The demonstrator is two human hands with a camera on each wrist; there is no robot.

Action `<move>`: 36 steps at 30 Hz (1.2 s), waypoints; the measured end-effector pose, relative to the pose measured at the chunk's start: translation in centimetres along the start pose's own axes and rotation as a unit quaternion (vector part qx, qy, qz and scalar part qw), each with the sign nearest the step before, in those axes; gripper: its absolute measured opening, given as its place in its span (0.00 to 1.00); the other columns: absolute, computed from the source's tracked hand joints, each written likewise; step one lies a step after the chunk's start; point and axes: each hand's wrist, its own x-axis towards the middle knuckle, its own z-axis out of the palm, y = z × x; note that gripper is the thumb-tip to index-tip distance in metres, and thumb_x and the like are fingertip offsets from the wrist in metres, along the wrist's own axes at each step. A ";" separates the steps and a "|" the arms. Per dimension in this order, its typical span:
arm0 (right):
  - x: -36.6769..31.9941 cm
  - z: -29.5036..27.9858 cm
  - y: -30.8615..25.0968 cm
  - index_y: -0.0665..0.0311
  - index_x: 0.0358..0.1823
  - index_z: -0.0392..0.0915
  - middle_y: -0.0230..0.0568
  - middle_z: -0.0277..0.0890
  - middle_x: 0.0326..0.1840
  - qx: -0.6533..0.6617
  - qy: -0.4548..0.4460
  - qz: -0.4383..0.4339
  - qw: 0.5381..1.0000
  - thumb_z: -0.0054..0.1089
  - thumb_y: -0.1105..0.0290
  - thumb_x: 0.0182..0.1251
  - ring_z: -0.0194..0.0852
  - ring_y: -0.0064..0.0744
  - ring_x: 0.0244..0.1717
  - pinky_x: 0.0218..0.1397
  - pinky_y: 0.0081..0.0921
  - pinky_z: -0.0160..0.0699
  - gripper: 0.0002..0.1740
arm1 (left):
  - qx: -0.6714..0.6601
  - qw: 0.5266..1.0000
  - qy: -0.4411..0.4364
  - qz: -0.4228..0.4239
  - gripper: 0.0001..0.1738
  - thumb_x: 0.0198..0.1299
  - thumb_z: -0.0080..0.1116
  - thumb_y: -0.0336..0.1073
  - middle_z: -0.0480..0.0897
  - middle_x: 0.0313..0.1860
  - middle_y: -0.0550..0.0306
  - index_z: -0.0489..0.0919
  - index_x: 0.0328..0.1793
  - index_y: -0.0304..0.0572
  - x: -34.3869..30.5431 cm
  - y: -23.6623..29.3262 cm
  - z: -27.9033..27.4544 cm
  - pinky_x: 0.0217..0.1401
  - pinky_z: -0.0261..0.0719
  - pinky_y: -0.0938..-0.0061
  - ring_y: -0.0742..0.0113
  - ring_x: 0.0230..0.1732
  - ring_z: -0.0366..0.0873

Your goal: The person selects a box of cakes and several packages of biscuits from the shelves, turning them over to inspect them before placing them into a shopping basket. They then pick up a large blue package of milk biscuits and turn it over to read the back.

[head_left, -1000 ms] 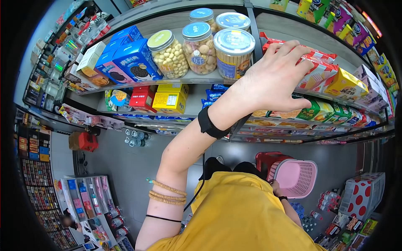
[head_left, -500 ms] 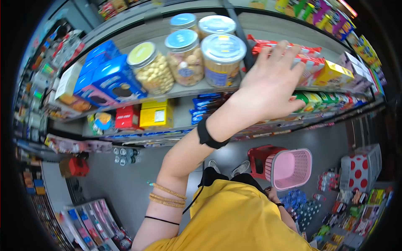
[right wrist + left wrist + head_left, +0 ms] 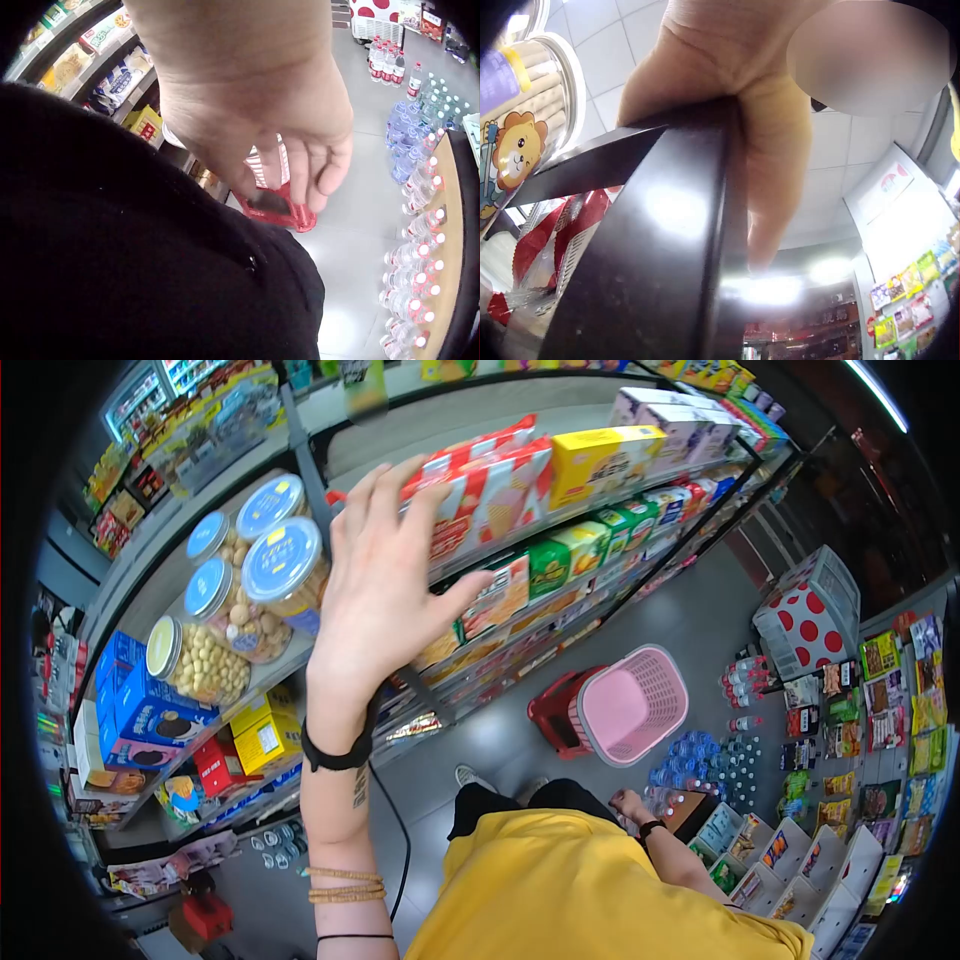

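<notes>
My left hand (image 3: 375,585) rests at the front edge of an upper shelf, its fingers spread and reaching over red-and-white snack packets (image 3: 500,490). Underneath the palm in the left wrist view lies a dark shelf bar (image 3: 660,232), with the thumb pointing down along its side. Left of this hand stand blue-lidded jars of biscuits and wafer sticks (image 3: 288,570). To its right is a yellow box (image 3: 600,465). My right hand (image 3: 630,807) hangs by my side, fingers loosely bent around nothing.
A pink basket (image 3: 625,710) and a red one (image 3: 560,710) stand on the floor before me. Bottled water (image 3: 690,760) is grouped on the right, near a red-dotted bin (image 3: 810,615). Lower shelves hold green packets (image 3: 550,565). Snack racks (image 3: 880,730) line the right.
The head view has turned right, so the jars and shelf shift left and tilt. My left hand stays by the red packets; my right hand still hangs down.
</notes>
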 end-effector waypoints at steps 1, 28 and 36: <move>0.9 0.0 0.2 0.66 0.44 0.88 0.45 0.89 0.33 -0.011 0.005 -0.015 1.000 0.74 0.61 0.59 0.91 0.38 0.36 0.46 0.35 0.87 0.17 | 0.011 1.000 -0.004 -0.004 0.44 0.52 0.79 0.47 0.66 0.81 0.45 0.73 0.74 0.45 0.0 0.2 -0.1 0.81 0.61 0.46 0.39 0.81 0.60; 13.4 -5.3 3.3 0.73 0.54 0.80 0.63 0.82 0.57 -0.065 0.021 -0.223 0.972 0.88 0.46 0.44 0.81 0.59 0.62 0.66 0.46 0.79 0.44 | 0.210 0.963 0.001 -0.169 0.41 0.69 0.60 0.63 0.62 0.84 0.44 0.68 0.81 0.51 0.0 1.7 1.4 0.83 0.50 0.39 0.40 0.85 0.54; 11.7 -5.8 1.4 0.73 0.57 0.80 0.60 0.82 0.58 -0.142 0.028 -0.224 0.964 0.85 0.47 0.47 0.80 0.58 0.64 0.69 0.48 0.80 0.43 | 0.220 0.961 0.002 -0.165 0.35 0.74 0.57 0.59 0.65 0.81 0.44 0.72 0.77 0.43 -0.1 0.1 1.4 0.84 0.54 0.51 0.43 0.82 0.59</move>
